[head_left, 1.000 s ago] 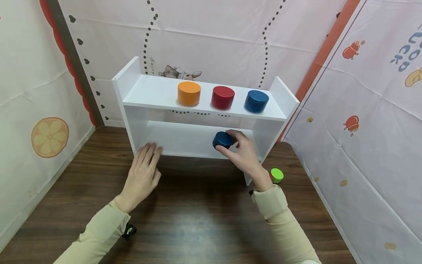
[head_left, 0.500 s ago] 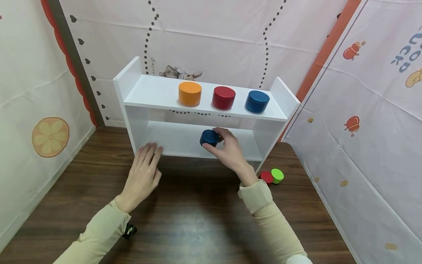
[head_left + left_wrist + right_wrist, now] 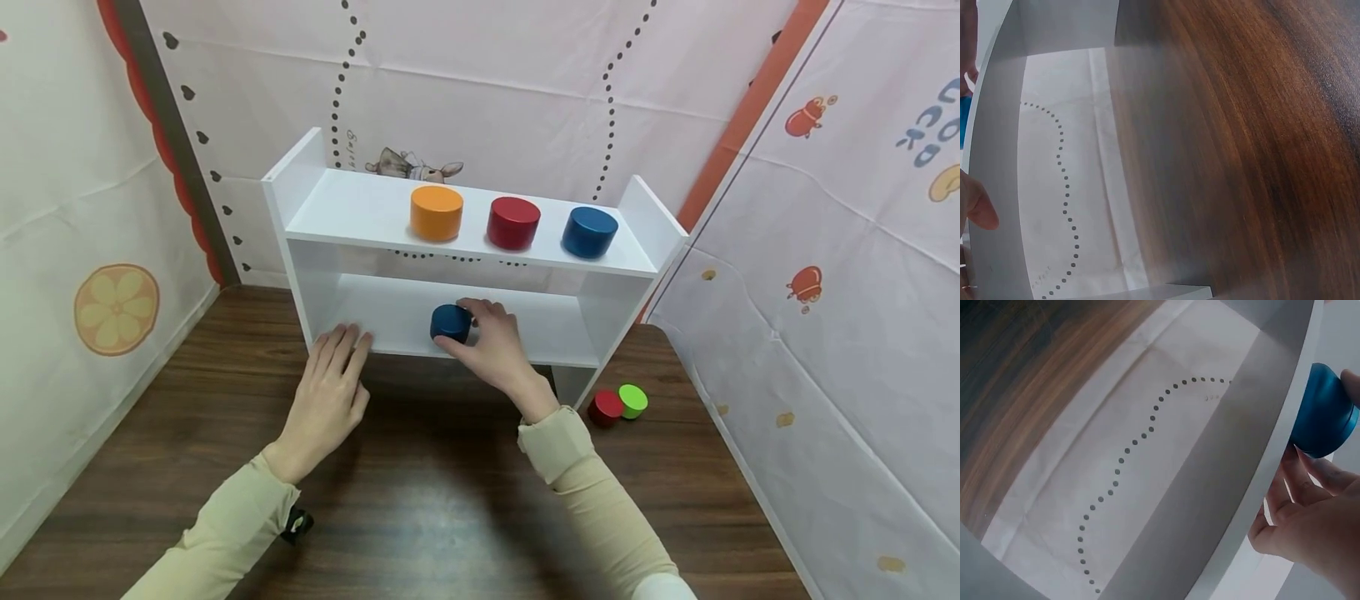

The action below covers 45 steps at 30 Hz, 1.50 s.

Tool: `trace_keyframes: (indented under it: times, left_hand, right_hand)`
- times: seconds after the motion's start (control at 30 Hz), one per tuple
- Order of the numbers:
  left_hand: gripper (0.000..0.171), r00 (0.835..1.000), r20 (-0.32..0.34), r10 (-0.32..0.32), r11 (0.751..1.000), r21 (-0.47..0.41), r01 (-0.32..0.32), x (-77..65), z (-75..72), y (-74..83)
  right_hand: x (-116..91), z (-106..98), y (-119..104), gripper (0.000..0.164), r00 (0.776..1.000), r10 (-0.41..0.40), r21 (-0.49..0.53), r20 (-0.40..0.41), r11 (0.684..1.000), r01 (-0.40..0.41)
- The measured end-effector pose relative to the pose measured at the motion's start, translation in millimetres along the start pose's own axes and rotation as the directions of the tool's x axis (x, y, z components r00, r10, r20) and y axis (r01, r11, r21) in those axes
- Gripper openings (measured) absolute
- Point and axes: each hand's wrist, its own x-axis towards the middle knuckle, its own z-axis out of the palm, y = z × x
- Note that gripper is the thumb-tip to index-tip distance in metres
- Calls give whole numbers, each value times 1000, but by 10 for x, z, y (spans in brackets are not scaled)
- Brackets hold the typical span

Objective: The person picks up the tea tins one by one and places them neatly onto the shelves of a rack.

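Between thumb and fingers my right hand (image 3: 493,347) holds a dark blue cylinder (image 3: 450,322) at the lower shelf of a white two-tier rack (image 3: 390,310). In the right wrist view the blue cylinder (image 3: 1324,412) shows beyond the shelf edge, with the fingers at its side. Whether its base touches the shelf, I cannot tell. My left hand (image 3: 324,398) rests with its fingers extended on the left front end of the lower shelf. On the upper shelf stand an orange cylinder (image 3: 436,214), a red cylinder (image 3: 513,223) and another blue cylinder (image 3: 589,232).
Right of the rack, a red cylinder (image 3: 606,408) and a green cylinder (image 3: 633,401) stand close together on the brown wooden table (image 3: 420,500). Printed cloth walls (image 3: 480,92) enclose the table at the back and both sides. The rack's side panels (image 3: 615,312) rise above both shelves.
My right hand has moved left along the lower shelf with the blue cylinder. The red cylinder on the table has come into view. My left hand stays in place.
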Motion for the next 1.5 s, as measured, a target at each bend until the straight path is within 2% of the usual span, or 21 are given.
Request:
trace_keyframes:
  times: [0.23,0.33,0.4,0.47,0.53,0.6,0.63,0.67,0.73,0.77,0.83,0.9,0.93,1.0,1.07,1.17,1.37,1.5]
  left_hand:
    - [57,1000,-11,5,1000,-7,-5,-15,23,30]
    - [57,1000,-18,4,1000,-10,-4,-12,35,29]
    - [57,1000,-18,3,1000,-11,-3,-14,42,24]
    - [57,1000,-17,3,1000,-12,-3,-14,45,18]
    - [57,1000,-19,0,1000,-14,0,-6,45,12]
    - [57,1000,-21,-4,1000,-17,3,9,42,9]
    - [57,1000,-21,-5,1000,-18,5,18,41,8]
    - [57,1000,-21,-6,1000,-19,6,26,39,8]
    - [57,1000,-19,-7,1000,-20,7,39,37,9]
    - [57,1000,-18,-7,1000,-21,6,41,36,10]
    - [57,1000,-14,-6,1000,-24,6,39,37,9]
    - [57,1000,-17,-6,1000,-28,6,31,41,6]
    - [57,1000,-15,-6,1000,-30,6,25,43,5]
    - [57,1000,-12,-5,999,-33,4,15,49,3]
    - [57,1000,-12,-5,999,-32,5,-1,42,-6]
    - [57,1000,-8,-5,1000,-30,4,-14,36,-16]
    - [57,1000,-18,-2,1000,-26,2,2,45,-20]
    - [58,1000,-12,-6,1000,-23,6,5,48,-5]
  right_hand:
    - [-97,4,-18,69,1000,7,-58,8,998,-6]
    - [-230,-85,28,64,997,-36,-8,-69,999,36]
    - [-371,-160,111,54,982,-90,62,-168,993,101]
    - [-534,-233,238,39,944,-150,116,-295,975,191]
    - [-705,-297,402,25,883,-188,135,-430,954,269]
    - [-883,-359,604,13,816,-194,95,-545,952,290]
    - [-972,-391,717,8,783,-177,67,-596,961,269]
    - [-1058,-425,834,6,762,-147,41,-631,974,222]
    - [-1231,-483,1082,3,747,-52,-4,-663,998,66]
    - [-1312,-505,1205,5,755,11,-24,-655,999,-35]
    - [-1453,-531,1430,13,785,160,-52,-598,970,-237]
    - [-1564,-537,1612,27,822,314,-96,-475,910,-403]
    - [-1607,-533,1682,34,832,380,-124,-403,878,-462]
    - [-1663,-513,1791,47,829,492,-169,-264,823,-542]
    - [-1668,-467,1858,58,812,565,-209,-147,784,-584]
    - [-1622,-386,1914,65,778,624,-230,-68,749,-621]
    - [-1486,-285,1977,62,737,670,-235,-91,705,-669]
    - [-1434,-240,2033,61,747,657,-212,-100,719,-661]
